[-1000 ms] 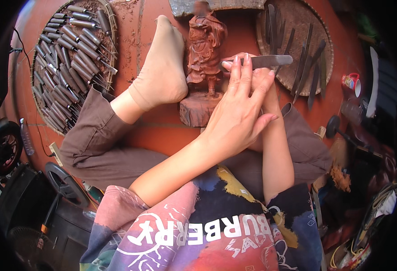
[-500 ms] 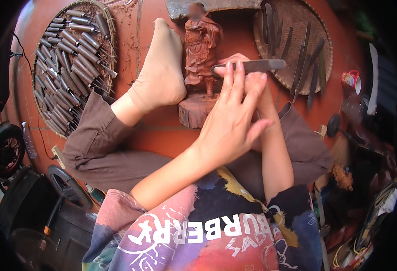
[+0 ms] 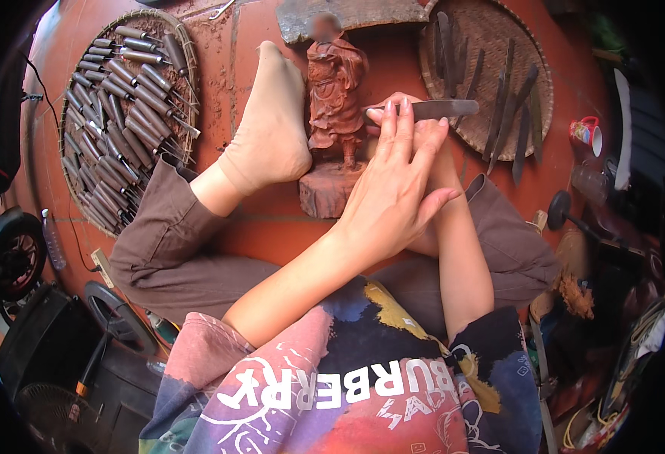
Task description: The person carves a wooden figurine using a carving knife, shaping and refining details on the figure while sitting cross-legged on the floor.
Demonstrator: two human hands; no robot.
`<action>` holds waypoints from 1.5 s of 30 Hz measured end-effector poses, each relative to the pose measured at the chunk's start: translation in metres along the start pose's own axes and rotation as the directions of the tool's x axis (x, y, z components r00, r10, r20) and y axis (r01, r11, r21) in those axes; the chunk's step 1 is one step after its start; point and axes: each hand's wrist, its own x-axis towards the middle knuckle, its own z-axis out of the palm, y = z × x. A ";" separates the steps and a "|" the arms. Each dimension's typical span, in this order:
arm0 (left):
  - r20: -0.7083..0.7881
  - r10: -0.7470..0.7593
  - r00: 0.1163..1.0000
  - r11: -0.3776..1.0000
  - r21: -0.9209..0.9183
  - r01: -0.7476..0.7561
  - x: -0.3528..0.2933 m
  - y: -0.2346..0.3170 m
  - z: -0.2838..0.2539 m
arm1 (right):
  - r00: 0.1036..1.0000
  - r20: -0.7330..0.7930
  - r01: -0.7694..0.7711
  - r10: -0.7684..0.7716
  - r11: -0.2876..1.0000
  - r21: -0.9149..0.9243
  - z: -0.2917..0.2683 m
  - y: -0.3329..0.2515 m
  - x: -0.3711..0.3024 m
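A reddish-brown carved wooden figure stands upright on its rough block base in front of me, beside my bare foot. My right hand is closed round a flat dark metal file just right of the figure's lower robe. The file's far end sticks out to the right; its other end lies close to the figure, and I cannot tell whether they touch. Across the right hand lies my left hand, fingers stretched out, fingertips resting at the file. It hides part of the right hand's grip.
At the left, a round woven tray holds several handled carving tools. Another woven tray at the right bears several flat files. A weathered wooden board lies behind the figure. A red mug stands far right; wood dust lies on the tiled floor.
The file has tilted slightly and its end near the figure has shifted a little to the right. Both hands keep about the same hold. The whole view has shifted slightly.
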 end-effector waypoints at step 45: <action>-0.033 -0.025 0.999 0.999 0.027 0.026 0.000 -0.003 0.006 | 0.979 -0.059 -0.179 0.193 0.965 0.190 0.007 -0.013 -0.012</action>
